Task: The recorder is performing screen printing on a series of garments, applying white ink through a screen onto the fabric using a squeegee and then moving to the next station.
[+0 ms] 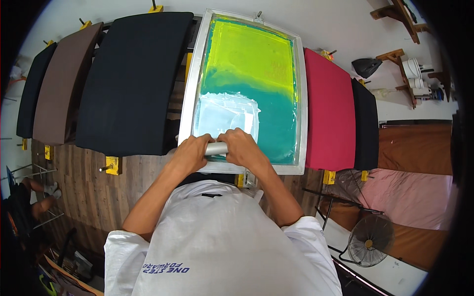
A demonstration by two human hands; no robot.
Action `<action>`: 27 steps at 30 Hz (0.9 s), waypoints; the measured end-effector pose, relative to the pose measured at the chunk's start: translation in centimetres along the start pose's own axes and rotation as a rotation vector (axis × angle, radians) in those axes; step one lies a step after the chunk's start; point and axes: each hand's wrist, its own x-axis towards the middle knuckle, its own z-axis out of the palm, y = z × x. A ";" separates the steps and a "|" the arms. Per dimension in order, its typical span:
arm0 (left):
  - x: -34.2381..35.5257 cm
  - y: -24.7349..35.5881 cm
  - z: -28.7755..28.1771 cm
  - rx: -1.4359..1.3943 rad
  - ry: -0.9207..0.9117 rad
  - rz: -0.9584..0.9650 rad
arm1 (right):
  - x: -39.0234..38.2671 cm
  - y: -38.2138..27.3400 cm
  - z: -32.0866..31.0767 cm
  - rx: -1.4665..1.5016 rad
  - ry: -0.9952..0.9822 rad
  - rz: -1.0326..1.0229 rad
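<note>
Free room over upper screen (276, 118), metal frame (302, 108) around

Screen-printing workshop. We recognise it by the framed screen (276, 121), coated in bright yellow-green and teal ink (247, 49), and by the padded-looking boards ranged on both sides of it: black (136, 84), brown (66, 84) and red (329, 111), with yellow blocks (113, 166) at their ends. We further note white tubs (412, 69) beside wooden brackets (395, 56) on the wall, a large fan (370, 241) and a plank floor (94, 190), furnishings that suit a working room.
</note>
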 end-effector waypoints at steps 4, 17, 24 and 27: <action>-1.2 0.5 2.3 -0.030 0.101 0.009 | -0.5 0.5 -1.1 -0.071 -0.086 -0.090; 4.1 4.6 0.0 -0.117 0.013 0.165 | -1.7 3.3 -6.0 -0.043 -0.056 -0.024; 5.8 -0.4 1.2 -0.090 0.209 0.472 | -0.5 1.0 1.4 -0.459 0.430 0.153; 3.9 -1.7 2.0 -0.006 0.269 0.421 | -0.6 0.4 4.2 -0.305 0.413 0.109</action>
